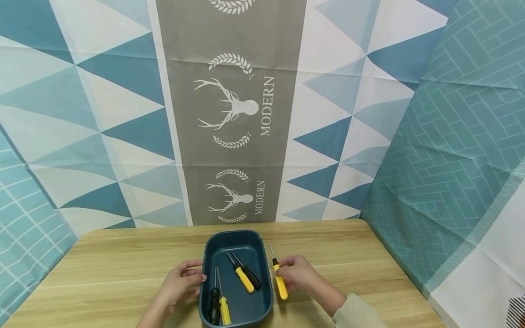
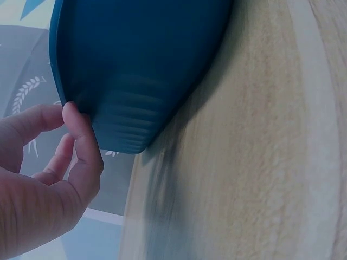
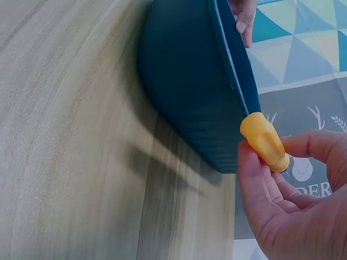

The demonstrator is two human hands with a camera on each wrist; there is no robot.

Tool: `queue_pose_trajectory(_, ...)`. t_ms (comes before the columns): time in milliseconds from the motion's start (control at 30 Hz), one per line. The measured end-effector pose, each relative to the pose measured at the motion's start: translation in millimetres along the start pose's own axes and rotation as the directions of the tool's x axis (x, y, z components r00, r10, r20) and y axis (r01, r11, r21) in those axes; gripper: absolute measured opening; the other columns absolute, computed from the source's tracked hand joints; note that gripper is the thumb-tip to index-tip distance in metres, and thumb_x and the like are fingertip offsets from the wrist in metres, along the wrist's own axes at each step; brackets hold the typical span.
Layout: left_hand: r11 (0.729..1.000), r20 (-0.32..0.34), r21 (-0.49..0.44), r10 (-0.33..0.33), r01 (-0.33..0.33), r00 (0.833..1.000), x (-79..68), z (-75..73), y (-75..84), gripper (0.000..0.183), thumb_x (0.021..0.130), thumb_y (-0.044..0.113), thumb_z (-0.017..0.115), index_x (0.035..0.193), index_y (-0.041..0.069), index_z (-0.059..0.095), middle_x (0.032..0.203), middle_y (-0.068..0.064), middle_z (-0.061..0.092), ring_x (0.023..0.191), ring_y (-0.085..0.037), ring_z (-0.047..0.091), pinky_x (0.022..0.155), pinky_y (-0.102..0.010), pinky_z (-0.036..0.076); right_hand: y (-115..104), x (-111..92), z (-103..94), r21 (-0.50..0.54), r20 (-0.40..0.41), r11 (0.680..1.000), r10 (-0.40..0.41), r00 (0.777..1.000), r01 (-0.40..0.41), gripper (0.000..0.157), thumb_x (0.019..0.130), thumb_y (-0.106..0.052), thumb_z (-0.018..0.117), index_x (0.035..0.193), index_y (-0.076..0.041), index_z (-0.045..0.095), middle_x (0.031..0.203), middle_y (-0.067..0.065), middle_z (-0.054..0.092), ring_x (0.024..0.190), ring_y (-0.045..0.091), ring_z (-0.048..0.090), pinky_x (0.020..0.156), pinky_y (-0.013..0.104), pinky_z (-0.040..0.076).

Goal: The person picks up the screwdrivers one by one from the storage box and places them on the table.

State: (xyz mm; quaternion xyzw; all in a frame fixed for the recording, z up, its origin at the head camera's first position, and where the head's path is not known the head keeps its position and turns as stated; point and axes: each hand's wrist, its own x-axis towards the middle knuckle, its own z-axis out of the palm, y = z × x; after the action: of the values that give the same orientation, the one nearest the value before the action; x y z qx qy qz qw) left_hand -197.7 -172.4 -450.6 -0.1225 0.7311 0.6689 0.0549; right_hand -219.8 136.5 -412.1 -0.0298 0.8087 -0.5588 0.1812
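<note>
Backdrop cloth (image 1: pixel 234 155) with triangles and deer heads hangs along the far side, beyond the wood-grain worktop (image 1: pixel 135 264). On the worktop sits a deep blue tray (image 1: pixel 238 307), lengthwise from near to far, four screwdrivers lying inside it. The left hand (image 1: pixel 182 284) is at the tray's left side, thumb and fingers pinching its rim. The right hand (image 1: pixel 297 273) is on the right, its grip closed lightly — thumb against fingertips — round the handle of a yellow screwdriver (image 1: pixel 281 287). That one is outside the tray, just beside its right wall, shaft pointing far; whether it touches the rim I cannot tell.

Of those inside, a black-handled screwdriver (image 1: pixel 214 305) and a slim yellow-handled one (image 1: pixel 224 310) lie side by side in the near left part. A yellow-and-black one (image 1: pixel 244 279) and a smaller black one (image 1: pixel 252 277) lie together right of the middle, tips toward the far left. My judgement is that the work is partway but well along — four screwdrivers settled in the tray, only the held one unsettled.
</note>
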Motion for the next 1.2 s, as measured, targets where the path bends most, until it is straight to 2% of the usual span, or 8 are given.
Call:
queue_pose_trajectory(400, 1.0, 0.001, 0.001, -0.005, 0.005, 1.0, 0.4, -0.2, -0.5, 0.05, 0.082, 0.004, 0.065, 0.129, -0.002, 0.047, 0.106, -0.016, 0.058, 0.079, -0.019, 0.06, 0.065, -0.036, 0.054, 5, -2, -4.4, -0.007, -0.004, 1.0, 0.009, 1.0, -0.009, 0.036, 0.082, -0.01, 0.062, 0.112, 0.009, 0.055, 0.083, 0.01, 0.063, 0.063, 0.014, 0.059, 0.058, 0.03, 0.055)
queue_pose_trajectory(1200, 1.0, 0.011, 0.01, -0.007, 0.007, 1.0, -2.1, -0.2, 2.2, 0.051, 0.082, 0.005, 0.066, 0.129, -0.002, 0.046, 0.106, -0.015, 0.058, 0.079, -0.018, 0.06, 0.066, -0.036, 0.054, 18, 1, -9.5, -0.009, 0.001, 1.0, 0.001, 1.0, -0.001, 0.037, 0.083, -0.009, 0.061, 0.112, 0.013, 0.054, 0.08, 0.01, 0.063, 0.062, 0.014, 0.059, 0.058, 0.031, 0.055)
